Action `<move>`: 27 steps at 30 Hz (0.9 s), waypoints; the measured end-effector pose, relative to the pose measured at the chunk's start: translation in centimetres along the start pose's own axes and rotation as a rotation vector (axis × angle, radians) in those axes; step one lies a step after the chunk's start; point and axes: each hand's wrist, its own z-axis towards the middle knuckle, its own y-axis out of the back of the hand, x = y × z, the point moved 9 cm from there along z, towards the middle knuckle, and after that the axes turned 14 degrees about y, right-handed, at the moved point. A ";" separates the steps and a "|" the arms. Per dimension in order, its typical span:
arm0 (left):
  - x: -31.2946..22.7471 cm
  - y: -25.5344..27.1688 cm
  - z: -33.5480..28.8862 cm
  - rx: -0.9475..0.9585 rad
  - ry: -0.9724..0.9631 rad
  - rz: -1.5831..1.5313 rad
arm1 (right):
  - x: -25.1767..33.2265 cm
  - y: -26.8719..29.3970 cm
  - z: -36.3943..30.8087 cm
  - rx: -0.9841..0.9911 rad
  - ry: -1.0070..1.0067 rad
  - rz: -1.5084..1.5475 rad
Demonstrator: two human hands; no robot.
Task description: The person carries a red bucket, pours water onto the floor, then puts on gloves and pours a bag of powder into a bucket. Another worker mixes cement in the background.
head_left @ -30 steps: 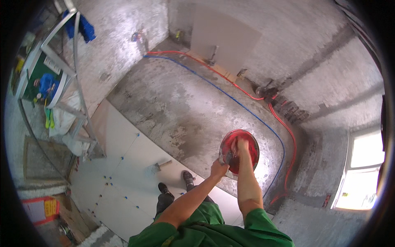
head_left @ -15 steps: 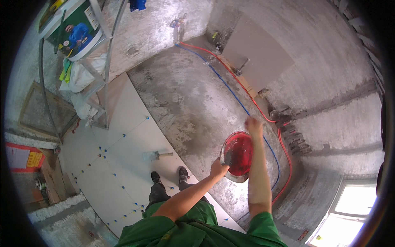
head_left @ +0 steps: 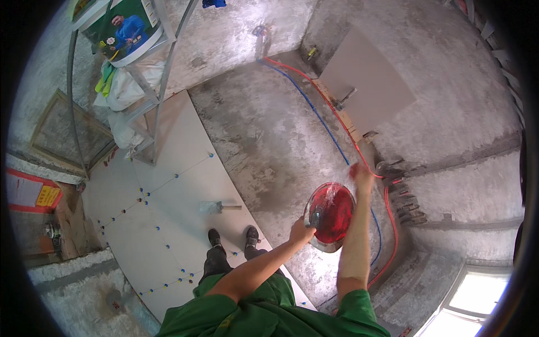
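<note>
Concrete floor [head_left: 247, 123]: bare, wet splash possible underfoot.
Red basin [head_left: 338, 218]: at your one o'clock, above the concrete; one-sided support could tip it.
Left hand [head_left: 303, 231]: clamped on basin's eight-o'clock rim.
Right hand [head_left: 362, 177]: at basin's one o'clock; blurred, grip undeterminable; could knock the rim.

A bright window [head_left: 469, 296] glares at four o'clock, a rough grey wall [head_left: 455, 84] at two. Pale floor tiles [head_left: 185, 213] lie at eight, bare concrete [head_left: 266, 104] at twelve, a metal ladder [head_left: 141, 111] at ten.
</note>
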 end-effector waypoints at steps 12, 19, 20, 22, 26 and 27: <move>0.4 -0.4 0.4 -0.078 -0.068 -0.033 | -9.5 0.4 -12.5 0.089 -0.157 -0.574; -0.3 1.8 0.7 -0.063 0.020 -0.139 | -21.2 -8.4 -14.6 0.168 -0.644 0.180; -0.2 2.4 0.7 -0.059 0.061 -0.194 | -19.0 -10.3 -12.4 0.159 -0.840 0.310; -0.7 4.2 0.8 -0.170 0.091 -0.169 | -8.4 -15.4 -3.0 0.361 -0.542 0.290; -1.5 6.4 1.7 -0.214 0.088 -0.298 | 19.1 -17.9 15.3 0.172 0.385 0.131; -2.1 7.2 2.0 -0.258 0.041 -0.312 | 21.5 -17.4 16.8 0.112 0.337 0.143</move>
